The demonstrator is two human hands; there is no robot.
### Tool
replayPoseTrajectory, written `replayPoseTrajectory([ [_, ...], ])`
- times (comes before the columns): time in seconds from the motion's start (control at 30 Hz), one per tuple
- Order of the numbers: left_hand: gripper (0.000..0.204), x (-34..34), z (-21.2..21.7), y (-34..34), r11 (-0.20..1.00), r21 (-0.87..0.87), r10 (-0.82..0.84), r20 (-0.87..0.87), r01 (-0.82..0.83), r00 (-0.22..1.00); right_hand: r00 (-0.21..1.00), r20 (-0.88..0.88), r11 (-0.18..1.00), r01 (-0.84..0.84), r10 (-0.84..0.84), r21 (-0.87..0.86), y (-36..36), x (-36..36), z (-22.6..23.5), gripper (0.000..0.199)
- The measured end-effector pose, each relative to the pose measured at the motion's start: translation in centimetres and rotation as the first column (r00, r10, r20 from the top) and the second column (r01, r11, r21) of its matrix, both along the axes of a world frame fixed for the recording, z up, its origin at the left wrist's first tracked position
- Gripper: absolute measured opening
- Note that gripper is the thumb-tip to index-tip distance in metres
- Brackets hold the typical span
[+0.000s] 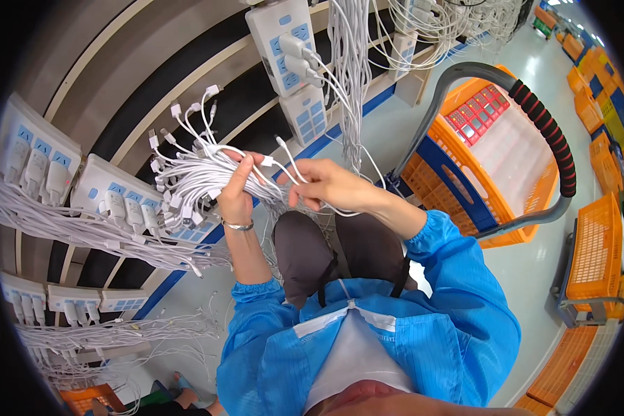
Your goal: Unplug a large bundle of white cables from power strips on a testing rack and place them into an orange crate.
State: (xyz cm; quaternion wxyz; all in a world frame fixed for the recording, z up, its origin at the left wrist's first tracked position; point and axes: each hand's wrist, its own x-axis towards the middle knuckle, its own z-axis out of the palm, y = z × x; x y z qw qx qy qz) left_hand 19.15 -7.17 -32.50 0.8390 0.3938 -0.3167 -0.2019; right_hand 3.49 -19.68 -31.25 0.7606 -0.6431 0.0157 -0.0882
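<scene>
Partly hidden, white cables point(204, 156) fill the left hand's grip point(237, 193); the right hand point(329, 186) pinches one.

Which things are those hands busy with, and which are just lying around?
Busy with:
- bundle of white cables, gripped by the left hand
- separate cable ends, beside the right hand's fingers

Probably just around (no hand touches them):
- power strip with chargers
- orange basket
- orange crates
</scene>
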Motion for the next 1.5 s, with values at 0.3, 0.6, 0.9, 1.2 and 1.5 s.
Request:
replayPoseTrajectory([
  [0.3,0.011,2.0,0.7,0.2,0.977,0.003,0.214,-0.047,-0.214,0.976,0.901,0.332,0.858,0.389,-0.279,-0.335,-3.3,0.6,7.7,0.024],
  [0.6,0.020,8.6,-2.1,-2.6,0.669,0.224,0.634,0.326,-0.709,0.702,0.637,0.629,0.085,0.729,-0.446,-0.679,-13.1,3.9,11.5,0.023],
  [0.9,0.010,10.5,-1.6,-3.5,0.552,0.429,0.631,0.346,-0.715,0.694,0.859,0.244,0.755,0.513,-0.451,-0.409,-14.5,3.0,5.2,0.030],
  [1.2,0.014,9.8,-0.2,-2.9,0.609,0.445,0.602,0.280,-0.657,0.748,0.704,0.414,0.435,0.694,-0.577,-0.574,-12.8,3.6,3.5,0.023],
  [1.5,0.013,10.0,-0.2,-3.0,0.641,0.422,0.580,0.281,-0.641,0.765,0.537,0.652,0.206,0.832,-0.535,-0.516,-12.7,3.9,2.7,0.018],
])
